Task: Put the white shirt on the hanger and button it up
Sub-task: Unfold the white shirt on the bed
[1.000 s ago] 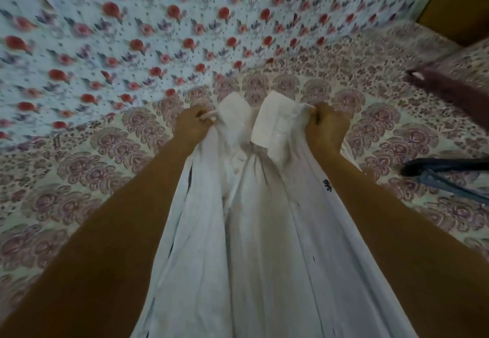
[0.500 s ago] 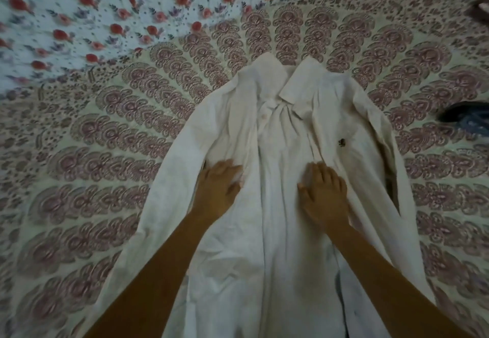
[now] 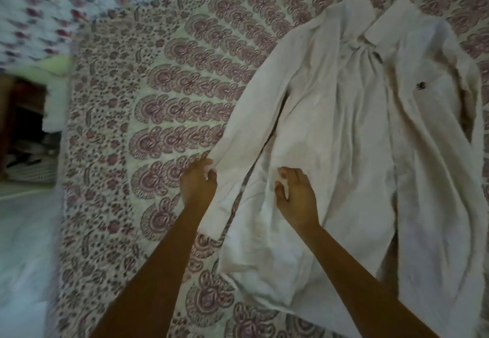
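Patterned bedspread (image 3: 158, 131) beneath white shirt (image 3: 352, 136)

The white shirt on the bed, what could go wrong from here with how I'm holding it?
1. Your left hand pinches the sleeve while your right hand pinches the front panel; pulling them apart may twist the white shirt and add creases.
2. No hanger is in view, so the shirt may get rumpled while you fetch one.
3. The front lies open and wrinkled, so the two edges could line up wrongly when buttoning.
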Available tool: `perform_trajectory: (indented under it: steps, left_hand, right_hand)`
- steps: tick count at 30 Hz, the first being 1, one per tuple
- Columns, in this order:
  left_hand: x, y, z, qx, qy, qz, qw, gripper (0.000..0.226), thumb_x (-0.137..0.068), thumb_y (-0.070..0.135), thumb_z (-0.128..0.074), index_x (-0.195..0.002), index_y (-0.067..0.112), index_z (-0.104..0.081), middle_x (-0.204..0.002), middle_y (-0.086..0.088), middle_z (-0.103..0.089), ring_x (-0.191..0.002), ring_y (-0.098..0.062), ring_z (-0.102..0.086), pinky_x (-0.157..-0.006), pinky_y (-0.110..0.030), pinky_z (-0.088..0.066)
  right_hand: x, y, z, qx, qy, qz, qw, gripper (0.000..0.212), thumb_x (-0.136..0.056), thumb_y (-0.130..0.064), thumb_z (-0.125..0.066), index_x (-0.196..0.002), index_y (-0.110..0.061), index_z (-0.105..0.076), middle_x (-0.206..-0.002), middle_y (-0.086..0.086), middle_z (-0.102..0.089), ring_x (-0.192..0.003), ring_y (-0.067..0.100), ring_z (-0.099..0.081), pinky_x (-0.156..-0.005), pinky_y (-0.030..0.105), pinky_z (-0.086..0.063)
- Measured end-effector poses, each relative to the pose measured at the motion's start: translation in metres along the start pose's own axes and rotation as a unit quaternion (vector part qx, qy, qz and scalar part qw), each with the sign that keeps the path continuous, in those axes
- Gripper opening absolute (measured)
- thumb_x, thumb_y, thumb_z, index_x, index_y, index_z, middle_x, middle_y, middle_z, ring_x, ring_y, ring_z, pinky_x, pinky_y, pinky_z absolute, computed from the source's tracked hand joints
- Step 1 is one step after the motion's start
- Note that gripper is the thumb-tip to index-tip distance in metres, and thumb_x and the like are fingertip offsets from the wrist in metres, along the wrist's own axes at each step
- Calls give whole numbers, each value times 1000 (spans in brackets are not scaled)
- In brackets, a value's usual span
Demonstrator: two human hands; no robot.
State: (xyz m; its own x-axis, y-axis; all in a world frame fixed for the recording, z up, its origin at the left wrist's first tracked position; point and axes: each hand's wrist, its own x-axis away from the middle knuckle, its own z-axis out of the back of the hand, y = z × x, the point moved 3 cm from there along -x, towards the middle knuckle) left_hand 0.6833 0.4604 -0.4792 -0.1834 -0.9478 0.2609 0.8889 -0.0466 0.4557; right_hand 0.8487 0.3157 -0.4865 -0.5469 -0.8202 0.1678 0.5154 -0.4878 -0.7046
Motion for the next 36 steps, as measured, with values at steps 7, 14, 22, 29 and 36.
perform_trajectory:
  steps: [7,14,22,29,36]
  left_hand:
    - [25,-92,12,9,-73,94,993,53,-81,26,-65,-130,14,-45,-127,-15,-51,-113,-35,-52,-90,-42,-44]
    - [27,-106,30,271,-110,94,952,27,-80,9,-64,-108,7,-66,-91,-3,-67,-83,-20,-64,-74,-30,-54]
    - [10,-108,84,488,-77,122,861,9,-90,9,-52,-95,13,-57,-91,-4,-59,-83,-18,-54,-71,-31,-45]
    - [8,-123,91,515,-135,155,832,24,-90,23,-57,-113,18,-57,-98,5,-64,-97,-18,-59,-76,-33,-52]
    - [-11,-131,117,663,-34,181,726,25,-93,20,-52,-116,13,-56,-104,-4,-68,-88,-18,-67,-64,-33,-58]
  right_hand:
    - [31,-52,-65,-24,-93,-54,994,27,-90,-11,-49,-116,-6,-55,-104,15,-66,-98,32,-61,-82,32,-47]
    - [60,-71,-121,-162,-32,-248,955,29,-85,-29,-62,-102,-6,-57,-86,6,-60,-92,24,-61,-75,24,-39]
    - [45,-134,-151,-468,-68,-314,823,10,-88,-13,-59,-98,-10,-62,-107,9,-64,-94,23,-61,-70,28,-53]
    - [37,-172,-166,-605,-131,-241,747,31,-97,-12,-42,-128,-14,-44,-126,10,-57,-115,28,-56,-88,38,-52]
    - [24,-204,-173,-496,-91,-168,847,16,-85,-13,-64,-73,-9,-54,-67,5,-53,-55,8,-50,-51,19,-42]
